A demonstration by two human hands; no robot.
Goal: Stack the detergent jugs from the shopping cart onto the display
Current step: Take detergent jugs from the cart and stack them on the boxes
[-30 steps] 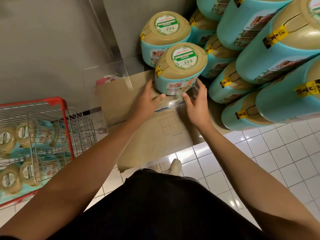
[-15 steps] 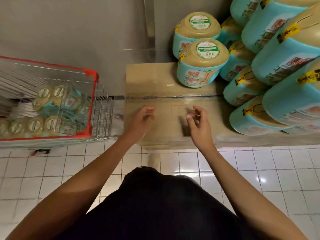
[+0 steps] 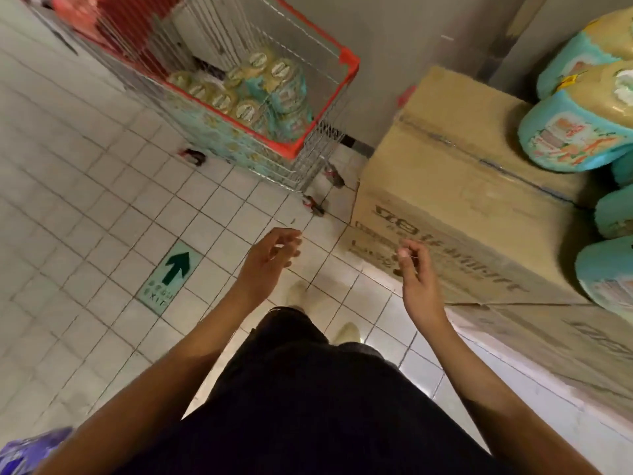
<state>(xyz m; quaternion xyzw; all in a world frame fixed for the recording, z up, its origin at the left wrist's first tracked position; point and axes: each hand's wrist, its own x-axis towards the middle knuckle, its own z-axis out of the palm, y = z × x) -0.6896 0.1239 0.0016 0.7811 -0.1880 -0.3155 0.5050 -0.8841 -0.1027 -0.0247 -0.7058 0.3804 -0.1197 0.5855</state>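
Several teal detergent jugs with tan tops (image 3: 260, 90) lie inside the red-rimmed wire shopping cart (image 3: 318, 111) at the upper middle. More of the same jugs are stacked on the cardboard-box display (image 3: 455, 186) at the right; the nearest stacked jug (image 3: 575, 128) sits on the box top. My left hand (image 3: 270, 258) hovers over the floor tiles with loosely curled fingers, holding nothing. My right hand (image 3: 418, 272) hangs in front of the box's side, fingers loosely curled, also holding nothing. Both hands are well apart from cart and jugs.
White tiled floor with a green exit arrow sticker (image 3: 171, 279) lies to the left. A grey wall (image 3: 411, 36) stands behind cart and display. A purple package (image 3: 27, 450) shows at the bottom left corner. My shoes (image 3: 346, 332) are below the hands.
My hands have let go of the jug placed on the box and drawn back from the display. My view has swung left, bringing the cart toward the centre.
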